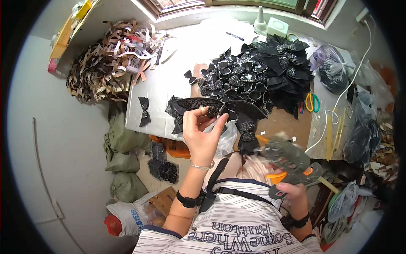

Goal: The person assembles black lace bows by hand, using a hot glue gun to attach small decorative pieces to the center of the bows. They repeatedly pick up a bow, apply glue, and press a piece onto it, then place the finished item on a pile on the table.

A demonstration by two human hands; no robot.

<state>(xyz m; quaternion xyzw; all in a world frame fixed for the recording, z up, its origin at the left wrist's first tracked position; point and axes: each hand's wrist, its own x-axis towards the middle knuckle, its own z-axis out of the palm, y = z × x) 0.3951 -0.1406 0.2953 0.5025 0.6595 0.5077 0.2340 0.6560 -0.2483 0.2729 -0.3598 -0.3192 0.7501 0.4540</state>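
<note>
One bow (214, 111) lies crosswise at the frame's centre, pinched in our left hand (201, 137), while our right hand (292, 191), at lower right, grips what looks, through blur, like a glue gun (288, 155), its nose toward the bow.

The table (169, 84) filled the upper middle of the frame, below a window (262, 4). Ribbon strips (112, 57) lay heaped at upper left; a lone bow (144, 112) lay below them on the table's left end. Heaped bows (237, 76) spread right of centre, a bottle (260, 21) behind, scissors (312, 103) to their right. The left hand (202, 137) was before the heap, the right hand (294, 191) at lower right. Sacks (127, 137) stood left, beside the table.
</note>
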